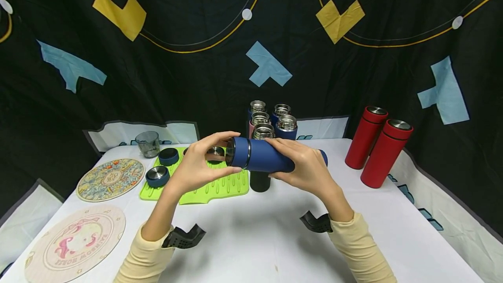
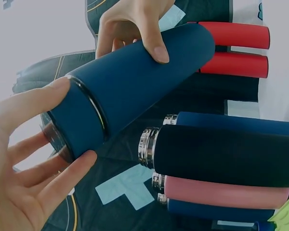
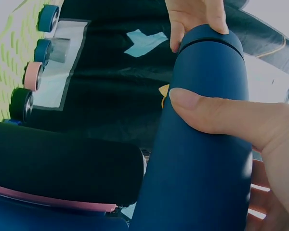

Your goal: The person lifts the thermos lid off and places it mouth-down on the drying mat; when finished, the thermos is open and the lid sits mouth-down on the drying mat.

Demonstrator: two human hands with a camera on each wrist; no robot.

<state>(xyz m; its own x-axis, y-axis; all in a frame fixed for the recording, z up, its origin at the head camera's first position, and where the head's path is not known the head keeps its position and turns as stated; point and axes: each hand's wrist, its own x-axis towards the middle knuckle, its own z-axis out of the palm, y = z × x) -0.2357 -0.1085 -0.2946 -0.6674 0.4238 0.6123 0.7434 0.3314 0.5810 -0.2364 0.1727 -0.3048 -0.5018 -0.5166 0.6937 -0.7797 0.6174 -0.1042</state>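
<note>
A dark blue thermos (image 1: pixel 269 156) is held sideways in the air above the white table, its lid end to the left. My right hand (image 1: pixel 308 167) grips its body, thumb on one side and fingers on the other. With thumb and fingertips, my left hand (image 1: pixel 194 163) holds the thermos lid (image 2: pixel 79 122), which sits on the bottle with a shiny ring at the seam. Behind the thermos stand several bottles without lids, among them a black thermos (image 2: pixel 221 156) and a pink thermos (image 2: pixel 226 191).
A green drying mat (image 1: pixel 225 187) bears loose lids, including a blue lid (image 1: pixel 157 176) and a pink lid (image 3: pixel 33 76). A glass cup (image 1: pixel 148 144) and two round mats (image 1: pixel 111 180) are at the left. Two red thermoses (image 1: pixel 387 154) stand at the right.
</note>
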